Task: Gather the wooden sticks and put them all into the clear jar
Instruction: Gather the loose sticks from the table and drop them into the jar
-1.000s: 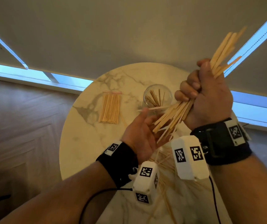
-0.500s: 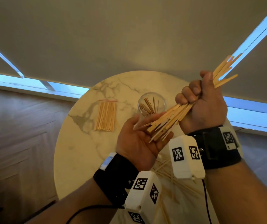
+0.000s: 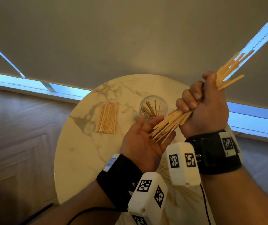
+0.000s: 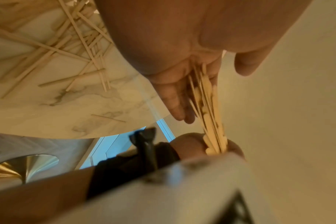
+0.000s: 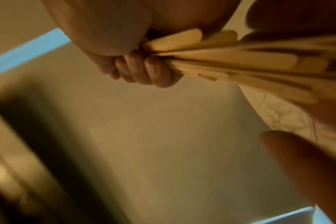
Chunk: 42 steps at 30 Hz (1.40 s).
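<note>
Wooden sticks (image 3: pixel 177 120) are being held as a bundle in the right hand (image 3: pixel 206 108), whose grip is wrapping tightly round their middle, so both ends are sticking out: the upper ends are fanning toward 1 o'clock, the lower ends are pointing toward 7 o'clock. Those lower ends are resting against the palm of the left hand (image 3: pixel 139 143), which is lying flat and relaxed with fingers straight, its grip wide and clasping nothing. In the left wrist view the stick tips are pressing along those straight fingers (image 4: pixel 175 100).

At 12 o'clock from the left hand, just beyond its fingertips, the clear jar (image 3: pixel 153 108) is standing upright on the marble surface (image 3: pixel 81 159), already holding several thin sticks leaning inside it. At 9 o'clock from the jar, well apart from it, a tidy packet of sticks (image 3: pixel 107 118) is lying flat. Loose sticks (image 4: pixel 71 50) are lying scattered and crossed on the surface beneath the wrists, at the 6 o'clock side. Pale blinds (image 3: pixel 130 38) are hanging behind the surface.
</note>
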Tool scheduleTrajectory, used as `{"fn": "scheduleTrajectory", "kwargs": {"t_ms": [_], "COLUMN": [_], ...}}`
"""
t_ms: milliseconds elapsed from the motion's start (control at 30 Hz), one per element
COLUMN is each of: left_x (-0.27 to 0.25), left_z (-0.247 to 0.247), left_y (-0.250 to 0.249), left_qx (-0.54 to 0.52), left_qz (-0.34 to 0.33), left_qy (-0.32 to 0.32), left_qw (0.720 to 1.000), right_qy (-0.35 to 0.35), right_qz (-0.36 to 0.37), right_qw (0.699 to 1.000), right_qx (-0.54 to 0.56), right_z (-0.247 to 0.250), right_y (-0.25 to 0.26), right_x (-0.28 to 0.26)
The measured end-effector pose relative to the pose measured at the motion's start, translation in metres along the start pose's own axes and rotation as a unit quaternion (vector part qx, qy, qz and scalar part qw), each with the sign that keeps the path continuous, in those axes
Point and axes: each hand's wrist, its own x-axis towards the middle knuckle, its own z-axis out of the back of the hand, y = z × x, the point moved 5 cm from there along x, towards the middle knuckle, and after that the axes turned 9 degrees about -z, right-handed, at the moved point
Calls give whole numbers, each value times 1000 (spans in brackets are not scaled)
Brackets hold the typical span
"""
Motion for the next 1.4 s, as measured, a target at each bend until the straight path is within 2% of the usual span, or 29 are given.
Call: {"fn": "scheduleTrajectory", "kwargs": {"t_ms": [167,267,367,533,667,800,933,1100,1200,1267,1400], "left_x": [2,2,0,-4,3,15,19,23,28,32,39], "left_z": [-4,-4,-6,2,8,9,6,10,13,16,17], "left_y": [-8,-10,-5,0,-11,-25,-30,-19,-18,-22,-23], "left_qx": [18,25,47,100,125,130,135,159,162,172,146], "left_qz": [10,33,82,108,97,71,86,146,168,170,164], "left_qy": [-18,-1,18,27,22,33,41,44,47,43,36], "left_qw": [1000,999,995,989,987,988,986,975,971,969,975], "right_qy": [177,216,202,171,207,206,210,191,190,184,170], "right_qz": [-24,-11,5,-10,-19,-16,-6,-25,-47,-67,-85], "right_qw": [978,964,966,971,956,949,923,947,941,940,960], "right_qx": [-104,-155,-164,-165,-206,-239,-324,-257,-277,-278,-205], "right_z": [-27,-34,-38,-32,-26,-24,-28,-29,-24,-20,-18], "right_y": [-18,-24,-26,-29,-27,-33,-42,-50,-56,-60,-68], "right_x": [-18,-26,-25,-18,-15,-15,-13,-6,3,9,19]}}
